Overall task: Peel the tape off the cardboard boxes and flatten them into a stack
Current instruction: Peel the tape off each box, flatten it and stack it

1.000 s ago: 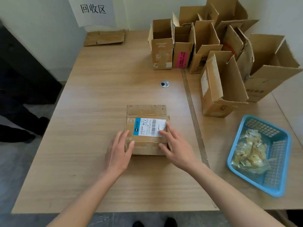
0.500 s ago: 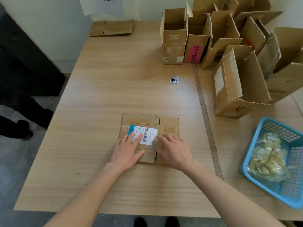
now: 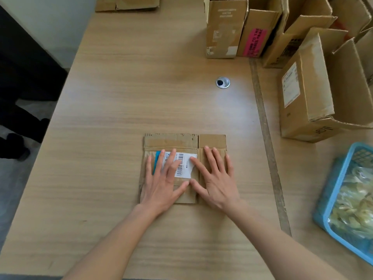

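A small flattened cardboard box [image 3: 171, 140] with a white barcode label lies flat on the wooden table [image 3: 121, 98] in front of me. My left hand [image 3: 163, 180] rests palm down on its left part, over the label, fingers spread. Beside it, my right hand [image 3: 216, 178] presses flat on the box's right part, fingers spread too. Neither hand grips anything. Several upright open cardboard boxes [image 3: 226, 27] stand at the far right, one large box [image 3: 304, 93] nearest. A flattened cardboard stack [image 3: 127, 4] lies at the far edge.
A blue plastic basket [image 3: 331, 193] holding crumpled clear tape sits at the right edge. A round metal cable hole [image 3: 222, 82] is in the table's middle. A dark seam strip [image 3: 266, 128] runs down the table. A person's dark legs and shoes [image 3: 14, 144] stand at the left.
Both hands slid from the box's near edge up onto its top and spread flat; the box now lies wider and flatter. My view moved closer and lower.
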Tool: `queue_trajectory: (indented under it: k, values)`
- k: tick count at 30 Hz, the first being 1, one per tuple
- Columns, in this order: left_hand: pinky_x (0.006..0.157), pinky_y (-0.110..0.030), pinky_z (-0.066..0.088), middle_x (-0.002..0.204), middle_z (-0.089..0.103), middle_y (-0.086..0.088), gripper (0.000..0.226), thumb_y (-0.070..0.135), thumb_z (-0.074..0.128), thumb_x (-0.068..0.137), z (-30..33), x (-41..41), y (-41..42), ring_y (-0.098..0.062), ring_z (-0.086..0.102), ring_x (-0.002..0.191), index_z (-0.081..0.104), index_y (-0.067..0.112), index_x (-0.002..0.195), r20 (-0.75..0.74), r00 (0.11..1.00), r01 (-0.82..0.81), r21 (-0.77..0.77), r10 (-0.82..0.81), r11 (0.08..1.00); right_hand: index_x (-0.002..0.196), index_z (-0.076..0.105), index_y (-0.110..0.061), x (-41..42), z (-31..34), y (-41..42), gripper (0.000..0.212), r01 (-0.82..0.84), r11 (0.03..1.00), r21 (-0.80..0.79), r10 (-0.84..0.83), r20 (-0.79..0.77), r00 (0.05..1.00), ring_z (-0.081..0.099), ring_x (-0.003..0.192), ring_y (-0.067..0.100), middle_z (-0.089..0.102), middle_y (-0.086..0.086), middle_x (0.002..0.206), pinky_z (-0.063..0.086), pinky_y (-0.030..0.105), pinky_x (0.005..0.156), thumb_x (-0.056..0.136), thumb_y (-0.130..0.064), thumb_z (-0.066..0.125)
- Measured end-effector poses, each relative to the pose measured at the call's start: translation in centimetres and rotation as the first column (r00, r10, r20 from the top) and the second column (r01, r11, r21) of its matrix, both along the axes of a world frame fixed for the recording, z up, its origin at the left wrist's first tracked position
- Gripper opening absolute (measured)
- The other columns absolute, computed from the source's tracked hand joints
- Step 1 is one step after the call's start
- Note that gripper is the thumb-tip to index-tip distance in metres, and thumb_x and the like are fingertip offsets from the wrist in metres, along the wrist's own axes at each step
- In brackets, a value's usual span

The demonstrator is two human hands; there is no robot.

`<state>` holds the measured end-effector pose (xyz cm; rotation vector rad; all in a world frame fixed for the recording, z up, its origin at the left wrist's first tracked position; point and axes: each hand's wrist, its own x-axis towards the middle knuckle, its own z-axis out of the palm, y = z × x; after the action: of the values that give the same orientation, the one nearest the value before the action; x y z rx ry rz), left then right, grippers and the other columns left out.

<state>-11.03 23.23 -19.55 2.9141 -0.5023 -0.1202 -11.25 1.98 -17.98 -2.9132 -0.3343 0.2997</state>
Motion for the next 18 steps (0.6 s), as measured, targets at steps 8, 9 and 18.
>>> queue_trajectory:
  k: [8, 9, 18]
  values:
    - [0.121, -0.063, 0.004, 0.171, 0.011, -0.002, 0.074, 0.069, 0.029, 0.098, 0.2, 0.4, -0.2, -0.032, 0.005, 0.157, 0.033, 0.024, 0.157, -0.02, 1.0, -0.014, 0.039, 0.015, 0.999, 0.154, -0.013, -0.053, 1.8, 1.1, -0.7, 0.066, -0.085, 0.996, 0.037, 0.089, -0.134, 0.987, -0.032, 0.15, 0.019, -0.033, -0.002, 0.163, -0.015, 0.053, 0.121, 0.098, -0.075, 0.015]
    - [0.121, -0.063, 0.004, 0.171, 0.01, -0.002, 0.074, 0.069, 0.029, 0.098, 0.2, 0.5, -0.2, -0.032, 0.005, 0.157, 0.032, 0.024, 0.157, -0.029, 0.999, -0.015, 0.039, 0.017, 0.999, 0.154, -0.014, -0.053, 2.0, 1.3, -0.7, 0.066, -0.087, 0.996, 0.035, 0.091, -0.14, 0.986, -0.033, 0.149, 0.019, -0.033, -0.002, 0.163, -0.016, 0.053, 0.121, 0.098, -0.074, 0.014]
    - [0.121, -0.05, -0.019, 0.168, -0.018, 0.014, 0.07, 0.073, 0.028, 0.093, 1.8, 1.0, 0.1, -0.012, -0.022, 0.154, 0.025, 0.044, 0.157, -0.209, 0.968, -0.157, -0.07, 0.14, 0.985, 0.151, -0.02, -0.055, 2.7, 2.1, -1.4, 0.066, -0.076, 0.994, 0.072, 0.091, -0.241, 0.966, -0.038, 0.147, 0.017, -0.043, -0.006, 0.157, -0.021, 0.049, 0.119, 0.092, -0.069, 0.004]
